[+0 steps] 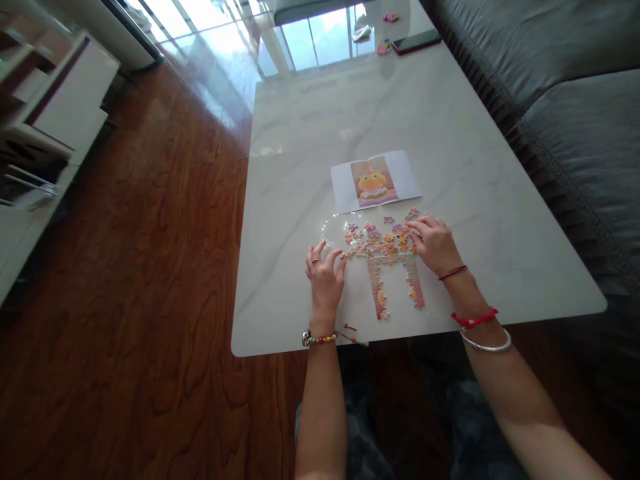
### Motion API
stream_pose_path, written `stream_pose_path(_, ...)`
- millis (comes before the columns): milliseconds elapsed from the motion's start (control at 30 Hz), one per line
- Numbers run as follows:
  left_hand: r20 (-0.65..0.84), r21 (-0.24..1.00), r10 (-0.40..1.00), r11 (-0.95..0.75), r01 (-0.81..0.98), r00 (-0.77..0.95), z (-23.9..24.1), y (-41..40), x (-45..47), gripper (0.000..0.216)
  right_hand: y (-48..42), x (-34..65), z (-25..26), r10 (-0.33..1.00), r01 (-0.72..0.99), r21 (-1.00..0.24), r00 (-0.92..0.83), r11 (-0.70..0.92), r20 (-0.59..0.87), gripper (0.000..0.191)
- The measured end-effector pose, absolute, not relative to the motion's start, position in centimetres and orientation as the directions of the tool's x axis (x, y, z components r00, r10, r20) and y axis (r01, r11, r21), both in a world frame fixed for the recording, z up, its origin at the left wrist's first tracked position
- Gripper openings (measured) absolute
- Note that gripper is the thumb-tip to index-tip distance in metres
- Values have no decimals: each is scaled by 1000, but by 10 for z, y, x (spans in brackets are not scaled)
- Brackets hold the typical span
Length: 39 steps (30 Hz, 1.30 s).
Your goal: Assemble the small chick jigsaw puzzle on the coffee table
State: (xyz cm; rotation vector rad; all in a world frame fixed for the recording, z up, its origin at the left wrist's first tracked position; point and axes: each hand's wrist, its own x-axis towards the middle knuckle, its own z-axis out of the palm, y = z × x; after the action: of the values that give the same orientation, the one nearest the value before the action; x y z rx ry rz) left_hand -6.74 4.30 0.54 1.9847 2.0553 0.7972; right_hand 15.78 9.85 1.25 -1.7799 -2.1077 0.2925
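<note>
Loose jigsaw puzzle pieces (389,241), mostly orange, pink and purple, lie in a heap on the white table. Below them is a partly joined puzzle frame (374,287), with a top strip and two side strips around a bare middle. My left hand (326,275) rests at the left end of the heap, fingers bent and spread, the fingertips near some pieces. At the heap's right end, my right hand (433,244) has its thumb and fingers closed together at a puzzle piece, which the fingertips largely hide. Behind the heap lies a paper with a printed picture (375,181) of a yellow character.
The glossy marbled table (300,133) has rounded front corners. A dark phone (416,42) and small colourful items (384,47) lie at its far end. A grey sofa (590,113) runs along the right; white shelving (70,100) stands left across the wooden floor (150,287).
</note>
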Motion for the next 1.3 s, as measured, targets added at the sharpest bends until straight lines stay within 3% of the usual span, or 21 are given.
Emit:
stream_pose_path(167, 229, 471, 970, -38, 881, -81, 8, 37, -74, 18, 133, 144, 18, 979, 963, -207, -189, 171, -72, 24)
stream_pose_path(300, 237, 485, 966, -23, 874, -106, 6, 37, -84, 21, 153, 141, 14, 946, 970, -166, -216, 179, -240, 16)
stream_pose_path(567, 286, 513, 945, -10, 859, -160, 1, 37, -95, 22, 162, 145, 9, 943, 958, -161, -267, 237, -197, 6)
stream_pose_path(833, 328, 513, 931, -33, 858, -161, -1, 35, -103, 22, 173, 127, 18, 949, 927, -242, -309, 287, -59, 20)
stream_pose_path(1100, 340, 533, 922, -27, 846, -185, -1, 35, -110, 22, 189, 127, 6, 943, 941, -222, -294, 256, -156, 7)
stream_pose_path(1300, 326, 543, 925, -13, 839, -197, 1, 33, -115, 23, 187, 134, 2, 947, 942, -267, -259, 204, -189, 13)
